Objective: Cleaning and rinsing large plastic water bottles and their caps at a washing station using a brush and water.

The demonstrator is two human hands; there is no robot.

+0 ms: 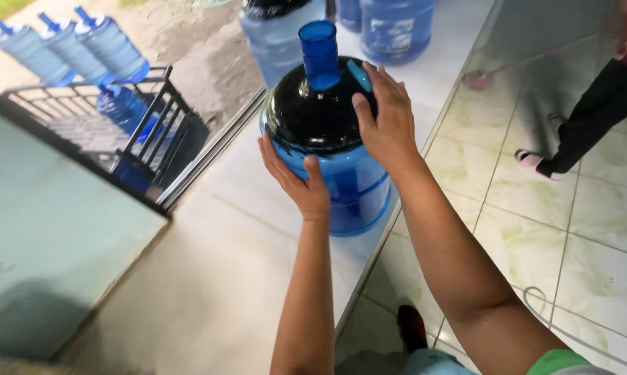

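A large blue water jug [341, 184] with a blue neck [320, 52] stands upright on a white tiled ledge [223, 229], near its right edge. My left hand [296, 182] presses flat against the jug's lower left side. Over the jug's dark shoulder lies my right hand [386, 118], gripping it and pinning a small blue cap [360, 75] under the fingers. Both hands hold the jug.
More blue jugs [396, 28] stand behind on the ledge. Outside at left, a black metal rack [147, 132] carries several jugs lying on their sides [70, 45]. Another person's leg and foot [577, 132] stand on the green tiled floor at right. A thin hose [556, 323] lies there.
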